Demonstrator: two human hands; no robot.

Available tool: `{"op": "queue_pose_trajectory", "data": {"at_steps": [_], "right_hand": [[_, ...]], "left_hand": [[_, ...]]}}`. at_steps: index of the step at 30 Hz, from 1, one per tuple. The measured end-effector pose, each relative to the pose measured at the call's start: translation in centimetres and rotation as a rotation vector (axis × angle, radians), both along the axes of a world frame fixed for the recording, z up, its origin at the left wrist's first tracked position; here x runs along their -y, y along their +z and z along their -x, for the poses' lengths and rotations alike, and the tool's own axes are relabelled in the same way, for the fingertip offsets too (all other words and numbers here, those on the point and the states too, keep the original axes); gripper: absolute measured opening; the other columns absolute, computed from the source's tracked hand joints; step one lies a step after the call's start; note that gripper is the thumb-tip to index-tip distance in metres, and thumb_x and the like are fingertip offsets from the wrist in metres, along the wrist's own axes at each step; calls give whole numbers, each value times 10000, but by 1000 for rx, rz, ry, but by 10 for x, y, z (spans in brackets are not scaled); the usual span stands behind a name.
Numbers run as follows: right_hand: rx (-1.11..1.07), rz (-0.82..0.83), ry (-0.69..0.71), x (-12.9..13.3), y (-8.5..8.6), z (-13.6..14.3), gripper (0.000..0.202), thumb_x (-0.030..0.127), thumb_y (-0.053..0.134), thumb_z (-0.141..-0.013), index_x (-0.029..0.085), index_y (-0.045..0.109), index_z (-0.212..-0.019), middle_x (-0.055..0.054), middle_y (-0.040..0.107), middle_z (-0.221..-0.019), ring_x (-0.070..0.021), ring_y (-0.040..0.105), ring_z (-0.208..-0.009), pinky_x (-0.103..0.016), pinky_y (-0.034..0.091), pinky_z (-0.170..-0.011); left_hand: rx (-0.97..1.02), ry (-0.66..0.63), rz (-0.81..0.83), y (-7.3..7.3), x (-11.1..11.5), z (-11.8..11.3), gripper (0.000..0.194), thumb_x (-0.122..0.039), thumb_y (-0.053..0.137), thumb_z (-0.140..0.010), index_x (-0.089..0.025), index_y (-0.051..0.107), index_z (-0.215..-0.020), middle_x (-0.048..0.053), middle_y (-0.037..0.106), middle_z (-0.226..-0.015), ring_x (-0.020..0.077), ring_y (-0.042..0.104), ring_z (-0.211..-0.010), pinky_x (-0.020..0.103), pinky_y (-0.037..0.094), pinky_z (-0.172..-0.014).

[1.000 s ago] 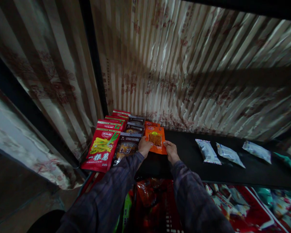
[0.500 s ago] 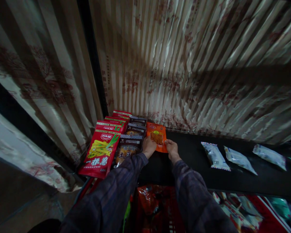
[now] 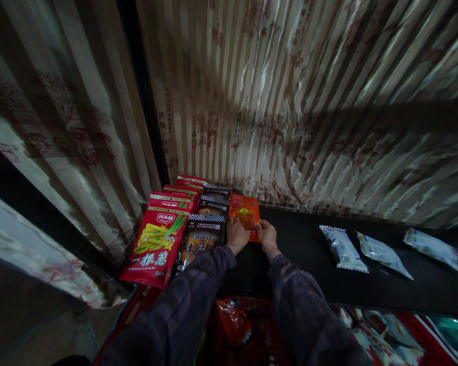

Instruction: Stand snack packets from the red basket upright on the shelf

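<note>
An orange snack packet (image 3: pixel 245 206) lies at the back of a black shelf, its printed face up. My left hand (image 3: pixel 237 236) grips its lower left side, and my right hand (image 3: pixel 267 237) pinches its lower right corner. Close beside my left hand is a row of dark brown snack packets (image 3: pixel 200 234), overlapping front to back. Left of those, several red snack packets (image 3: pixel 161 239) with yellow and green pictures overlap in the same way. The fingertips under the orange packet are hidden.
Three whitish packets (image 3: pixel 343 248) lie spaced apart on the black shelf (image 3: pixel 297 244) to the right. Below the shelf edge are orange packets (image 3: pixel 234 320) and other mixed packets (image 3: pixel 385 335). A striped curtain (image 3: pixel 221 101) hangs behind, beside a dark post (image 3: pixel 147 91).
Both hands stay on the orange packet. My right hand has shifted slightly left and inward along its edge. The camera view has moved a little.
</note>
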State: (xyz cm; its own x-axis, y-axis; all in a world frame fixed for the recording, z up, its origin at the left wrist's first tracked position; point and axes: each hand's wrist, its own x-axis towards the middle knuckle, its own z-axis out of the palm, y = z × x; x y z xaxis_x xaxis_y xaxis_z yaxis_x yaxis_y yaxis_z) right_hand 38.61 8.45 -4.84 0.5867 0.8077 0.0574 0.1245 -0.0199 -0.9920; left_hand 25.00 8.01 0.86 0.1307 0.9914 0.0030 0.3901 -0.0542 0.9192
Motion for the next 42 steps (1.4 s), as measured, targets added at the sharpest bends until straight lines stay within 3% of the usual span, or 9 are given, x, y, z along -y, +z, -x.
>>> {"op": "queue_pose_trajectory", "data": {"at_steps": [3, 7, 12, 16, 24, 35, 38, 42], "right_hand": [[132, 28, -47, 1, 0, 4, 195, 239, 622, -686, 231, 693, -866, -8, 740, -809, -195, 687, -859, -314, 520, -864], [407, 34, -92, 3, 1, 13, 410, 181, 586, -706, 209, 683, -1103, -64, 717, -977, -211, 666, -910, -331, 509, -905], [485, 33, -107, 4, 4, 19, 338, 149, 554, -737, 178, 737, -1021, -115, 675, -1005, -240, 638, -911, -351, 500, -924], [486, 17, -97, -1, 6, 18, 295, 127, 551, -734, 181, 753, -942, -92, 668, -990, -219, 625, -882, -313, 502, -889], [625, 65, -75, -5, 4, 19, 361, 116, 512, -770, 176, 754, -1031, -116, 654, -1036, -246, 569, -976, -336, 460, -903], [814, 255, -20, 4, 13, 23, 374, 192, 459, -892, 179, 715, -1164, -147, 605, -1229, -272, 525, -1118, -381, 409, -981], [805, 204, -28, 7, 18, 26, 389, 197, 468, -887, 134, 688, -1201, -178, 574, -1296, -288, 508, -1186, -416, 394, -1036], [781, 2, -34, 29, 25, 32, 385, 224, 465, -889, 130, 668, -1203, -174, 570, -1320, -274, 500, -1221, -442, 402, -1059]], "left_hand": [[-298, -54, -104, -3, 2, -2, 636, -125, 597, -726, -26, 508, -1348, 262, 417, -1504, 344, 285, -1462, 433, 172, -1208], [-454, -178, -172, -4, 5, 0, 605, -185, 532, -796, 1, 505, -1371, 264, 451, -1480, 354, 269, -1471, 448, 161, -1209], [-500, -173, -109, 0, 11, 2, 584, -191, 462, -846, 6, 494, -1395, 279, 363, -1531, 369, 231, -1483, 484, 153, -1206], [-538, -186, -108, 3, 14, 2, 594, -177, 448, -851, 9, 470, -1415, 274, 326, -1552, 358, 203, -1494, 484, 134, -1211], [-521, -212, -86, 2, 12, 2, 619, -167, 436, -843, 54, 440, -1421, 288, 301, -1558, 367, 182, -1497, 457, 157, -1211], [-683, -301, -72, 11, 15, 6, 624, -167, 377, -894, 54, 336, -1477, 250, 222, -1602, 345, 126, -1510, 428, 155, -1220], [-695, -293, -113, 12, 19, 7, 589, -156, 348, -913, 45, 358, -1467, 247, 237, -1598, 332, 128, -1512, 433, 145, -1224], [-663, -294, -185, 13, 28, 7, 523, -197, 358, -936, 1, 456, -1410, 236, 277, -1588, 344, 159, -1504, 484, 174, -1217]]}}
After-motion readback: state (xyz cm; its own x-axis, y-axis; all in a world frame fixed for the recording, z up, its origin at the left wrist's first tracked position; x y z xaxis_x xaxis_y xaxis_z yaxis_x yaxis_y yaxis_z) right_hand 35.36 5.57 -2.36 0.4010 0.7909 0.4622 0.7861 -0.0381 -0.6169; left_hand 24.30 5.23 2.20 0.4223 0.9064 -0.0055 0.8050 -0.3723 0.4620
